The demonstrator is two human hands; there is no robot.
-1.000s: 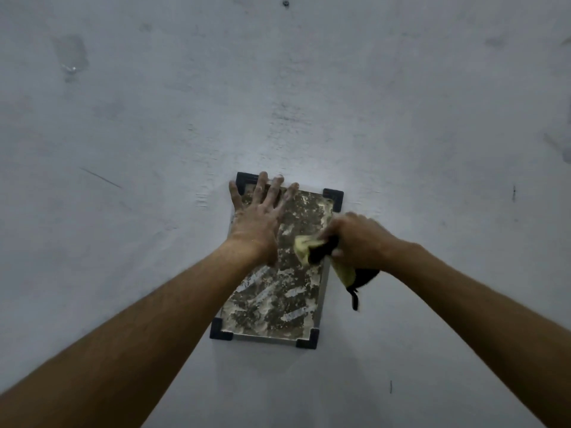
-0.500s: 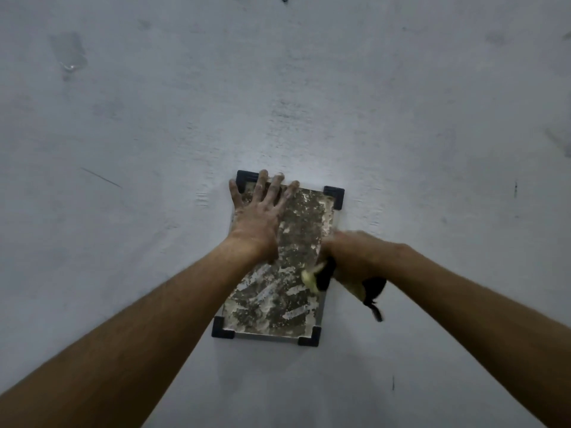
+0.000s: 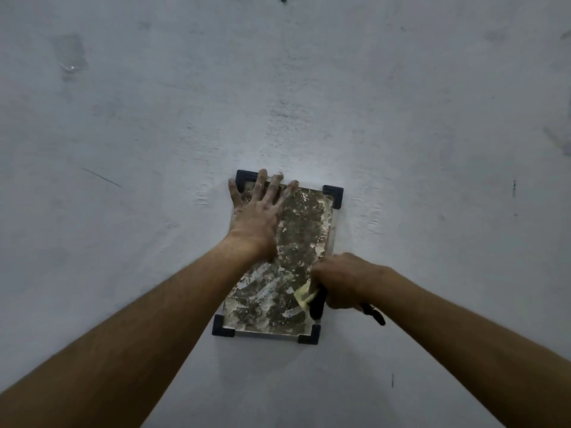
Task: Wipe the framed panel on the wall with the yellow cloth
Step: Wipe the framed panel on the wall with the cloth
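Framed panel [image 3: 296,242], long axis vertical, mottled, on wall [image 3: 154,134]; your left hand [image 3: 258,217] flat, grip apart; right hand [image 3: 340,281] grip clamped on yellow cloth [image 3: 304,294] near lower right corner.

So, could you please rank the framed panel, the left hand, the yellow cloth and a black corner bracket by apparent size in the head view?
1. framed panel
2. left hand
3. yellow cloth and black corner bracket: alike; the right hand hides most of the cloth.

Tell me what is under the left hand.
The left hand lies flat on the framed panel's upper left part. The mottled surface beneath it is hidden.
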